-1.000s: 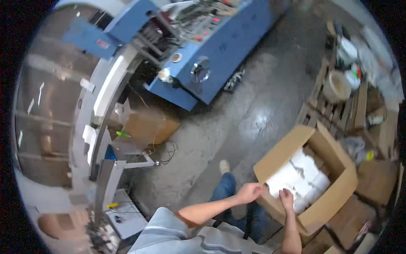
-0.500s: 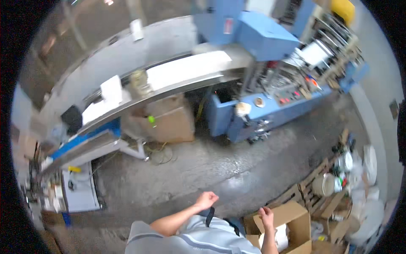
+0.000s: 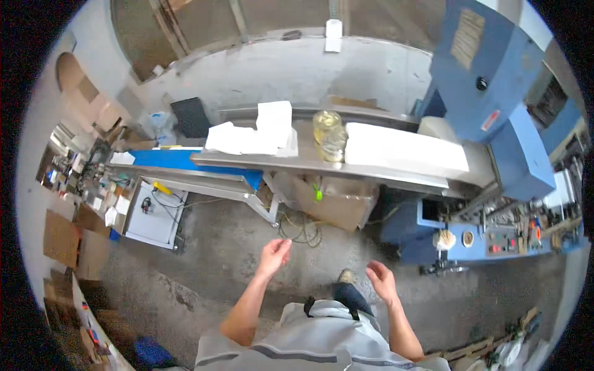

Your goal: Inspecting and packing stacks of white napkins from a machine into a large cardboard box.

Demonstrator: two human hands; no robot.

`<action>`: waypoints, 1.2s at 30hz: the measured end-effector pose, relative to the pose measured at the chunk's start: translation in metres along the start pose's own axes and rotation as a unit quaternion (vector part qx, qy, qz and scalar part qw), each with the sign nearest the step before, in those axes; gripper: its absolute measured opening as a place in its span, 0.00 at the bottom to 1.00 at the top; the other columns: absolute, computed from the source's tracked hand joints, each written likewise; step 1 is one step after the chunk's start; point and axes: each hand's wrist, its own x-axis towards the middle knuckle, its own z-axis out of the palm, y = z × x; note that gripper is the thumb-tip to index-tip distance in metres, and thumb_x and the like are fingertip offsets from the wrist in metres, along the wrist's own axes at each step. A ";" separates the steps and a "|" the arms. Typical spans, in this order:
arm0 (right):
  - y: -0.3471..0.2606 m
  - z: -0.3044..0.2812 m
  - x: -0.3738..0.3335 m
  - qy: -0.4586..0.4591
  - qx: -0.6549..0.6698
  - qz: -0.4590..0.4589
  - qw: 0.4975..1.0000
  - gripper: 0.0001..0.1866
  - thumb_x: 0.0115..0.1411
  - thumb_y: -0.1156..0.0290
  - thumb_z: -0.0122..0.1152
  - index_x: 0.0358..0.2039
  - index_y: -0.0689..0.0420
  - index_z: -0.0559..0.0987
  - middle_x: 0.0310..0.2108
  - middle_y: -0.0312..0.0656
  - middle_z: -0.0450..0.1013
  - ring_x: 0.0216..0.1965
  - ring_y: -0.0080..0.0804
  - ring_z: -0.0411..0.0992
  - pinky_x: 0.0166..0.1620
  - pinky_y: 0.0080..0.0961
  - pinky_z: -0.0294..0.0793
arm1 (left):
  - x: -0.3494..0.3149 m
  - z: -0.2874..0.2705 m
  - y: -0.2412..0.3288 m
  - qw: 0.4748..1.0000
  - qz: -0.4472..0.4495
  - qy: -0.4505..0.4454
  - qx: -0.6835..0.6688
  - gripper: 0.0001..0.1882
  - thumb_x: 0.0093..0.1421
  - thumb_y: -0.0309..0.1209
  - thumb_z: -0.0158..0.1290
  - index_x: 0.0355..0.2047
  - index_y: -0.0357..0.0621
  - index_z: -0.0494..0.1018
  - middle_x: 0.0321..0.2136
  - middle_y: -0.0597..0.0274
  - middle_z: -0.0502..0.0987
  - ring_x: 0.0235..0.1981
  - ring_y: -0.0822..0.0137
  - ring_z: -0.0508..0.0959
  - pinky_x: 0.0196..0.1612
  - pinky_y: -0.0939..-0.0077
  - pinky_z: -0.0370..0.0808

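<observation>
My left hand [image 3: 273, 257] hangs in front of my body with its fingers curled in and nothing visible in it. My right hand [image 3: 381, 281] is raised at my other side, its fingers loosely bent and a little apart, also with nothing seen in it. Neither hand touches anything; both are over the grey floor [image 3: 216, 263]. Ahead of them runs a long metal bench [image 3: 297, 162]. On it lie a long white stack of sheets [image 3: 402, 147], a clear yellowish roll [image 3: 330, 137] and loose white sheets [image 3: 244, 140].
A blue machine [image 3: 495, 117] rises at the right, with a button panel [image 3: 502, 242] low on its front. Under the bench are a carton [image 3: 343, 207] and coiled cable [image 3: 303, 234] on the floor. A white tray cart [image 3: 151, 226] stands at the left, beside a blue belt [image 3: 170, 159].
My view has swung left, bringing the bench to the middle and the machine to the right. The open carton by my right hand has left the picture. Both hands have risen away from my body.
</observation>
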 end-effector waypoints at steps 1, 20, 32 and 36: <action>-0.024 0.007 0.017 -0.016 0.029 -0.020 0.999 0.23 0.60 0.65 0.63 0.52 0.64 0.74 0.45 0.49 0.77 0.47 0.33 0.76 0.51 0.27 0.74 | 0.017 -0.010 0.011 1.000 -0.002 0.026 0.000 0.15 0.64 0.42 0.55 0.34 0.41 0.74 0.21 0.69 0.74 0.19 0.78 0.71 0.23 0.82 0.68; -0.365 0.204 0.303 -0.090 0.007 -0.252 0.963 0.25 0.62 0.66 0.60 0.57 0.64 0.70 0.50 0.46 0.74 0.51 0.32 0.72 0.52 0.27 0.72 | 0.422 -0.129 0.218 1.000 0.017 -0.009 -0.020 0.31 0.58 0.57 0.56 0.38 0.35 0.75 0.29 0.62 0.75 0.28 0.74 0.74 0.30 0.80 0.72; -0.365 0.237 0.429 0.023 -0.178 -0.020 0.984 0.48 0.56 0.39 0.58 0.60 0.71 0.62 0.51 0.62 0.71 0.52 0.51 0.72 0.54 0.35 0.69 | 0.445 -0.096 0.265 0.989 0.048 -0.125 0.061 0.51 0.47 0.64 0.61 0.52 0.25 0.64 0.40 0.56 0.74 0.41 0.68 0.74 0.42 0.76 0.71; -0.365 0.236 0.416 0.012 -0.028 0.022 0.999 0.46 0.56 0.42 0.62 0.57 0.73 0.65 0.54 0.58 0.68 0.55 0.43 0.68 0.58 0.32 0.65 | 0.386 -0.068 0.253 0.971 0.034 -0.186 -0.148 0.43 0.59 0.52 0.58 0.63 0.33 0.55 0.49 0.54 0.75 0.49 0.65 0.74 0.53 0.73 0.69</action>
